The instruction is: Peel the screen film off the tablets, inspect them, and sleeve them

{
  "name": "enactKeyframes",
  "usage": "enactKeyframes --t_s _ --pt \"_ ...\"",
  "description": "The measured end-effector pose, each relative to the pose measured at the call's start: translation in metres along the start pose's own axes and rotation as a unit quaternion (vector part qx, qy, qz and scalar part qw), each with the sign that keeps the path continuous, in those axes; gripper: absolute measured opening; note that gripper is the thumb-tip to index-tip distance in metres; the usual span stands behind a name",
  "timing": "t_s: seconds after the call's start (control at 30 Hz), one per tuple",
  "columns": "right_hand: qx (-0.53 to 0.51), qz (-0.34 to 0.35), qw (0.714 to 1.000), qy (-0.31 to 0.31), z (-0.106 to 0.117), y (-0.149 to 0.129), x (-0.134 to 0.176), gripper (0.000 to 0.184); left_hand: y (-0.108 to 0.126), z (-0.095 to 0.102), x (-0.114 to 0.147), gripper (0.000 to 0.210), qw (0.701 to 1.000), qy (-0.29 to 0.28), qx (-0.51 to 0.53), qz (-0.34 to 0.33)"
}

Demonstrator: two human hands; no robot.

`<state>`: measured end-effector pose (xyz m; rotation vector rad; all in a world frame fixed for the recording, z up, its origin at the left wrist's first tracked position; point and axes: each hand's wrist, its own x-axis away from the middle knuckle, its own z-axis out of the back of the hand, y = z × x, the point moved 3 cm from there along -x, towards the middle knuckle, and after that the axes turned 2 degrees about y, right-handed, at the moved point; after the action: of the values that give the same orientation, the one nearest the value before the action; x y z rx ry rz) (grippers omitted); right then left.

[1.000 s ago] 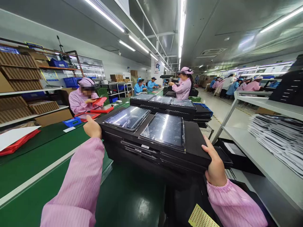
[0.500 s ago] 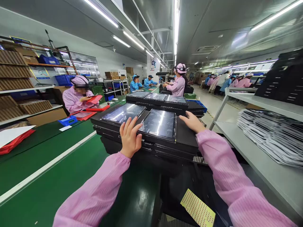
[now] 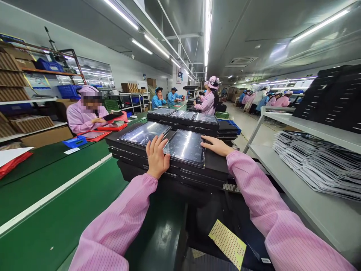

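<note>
A dark glossy tablet screen (image 3: 186, 146) lies face up on a stack of black trays (image 3: 216, 162). My right hand (image 3: 216, 145) is at its right edge, fingers stretched out and thumb at the rim. At the left edge, my left hand (image 3: 158, 155) has its fingers spread, the tips close to the glass; whether they touch it I cannot tell. Another tablet screen (image 3: 145, 133) lies on the same tray, further left, partly behind my left fingers. Neither hand grips anything.
Behind stands a second tray stack with several screens (image 3: 182, 114). A yellow sticker sheet (image 3: 228, 242) lies below on a black surface. To the right is a grey shelf (image 3: 282, 165) with stacked white sheets (image 3: 313, 162). Across the green bench (image 3: 70, 199) sits a co-worker in pink (image 3: 84, 114).
My right hand has moved left onto the screen's right edge. My left hand has come slightly closer to the left edge. The whole view has shifted a little.
</note>
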<state>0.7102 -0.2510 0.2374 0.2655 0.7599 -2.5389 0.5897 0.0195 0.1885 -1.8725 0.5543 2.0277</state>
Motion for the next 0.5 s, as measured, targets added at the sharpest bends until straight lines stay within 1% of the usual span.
enactKeyframes --t_s 0.07,0.13,0.17,0.23,0.3,0.37,0.4,0.43,0.5 --pt "-0.019 -0.006 1.000 0.022 -0.001 -0.001 0.001 0.057 -0.003 0.014 0.008 0.054 1.000 0.015 0.023 0.015" --pt "-0.044 -0.012 0.997 0.054 -0.001 -0.001 0.001 0.051 -0.009 0.041 0.024 0.054 0.998 0.033 0.033 0.049" --pt "-0.059 -0.018 0.995 0.077 0.000 -0.001 0.001 0.050 -0.012 0.061 0.036 0.053 0.997 0.040 0.026 0.067" --pt "-0.090 -0.037 0.985 0.139 0.004 -0.001 0.003 0.052 -0.016 0.111 0.067 0.053 0.995 0.030 -0.006 0.095" --pt "-0.124 -0.066 0.969 0.203 0.007 0.001 0.011 0.057 -0.017 0.175 0.105 0.054 0.989 -0.011 -0.064 0.130" --pt "-0.164 -0.091 0.953 0.239 0.007 0.002 0.030 0.063 -0.014 0.248 0.147 0.057 0.973 -0.076 -0.132 0.174" --pt "-0.184 -0.097 0.948 0.241 0.005 0.002 0.045 0.064 -0.013 0.287 0.171 0.063 0.956 -0.108 -0.165 0.216" --pt "-0.204 -0.098 0.945 0.234 0.001 0.002 0.062 0.063 -0.010 0.328 0.195 0.068 0.935 -0.125 -0.204 0.260" --pt "-0.228 -0.092 0.938 0.244 -0.009 0.000 0.103 0.062 0.002 0.408 0.245 0.075 0.881 -0.140 -0.290 0.347"
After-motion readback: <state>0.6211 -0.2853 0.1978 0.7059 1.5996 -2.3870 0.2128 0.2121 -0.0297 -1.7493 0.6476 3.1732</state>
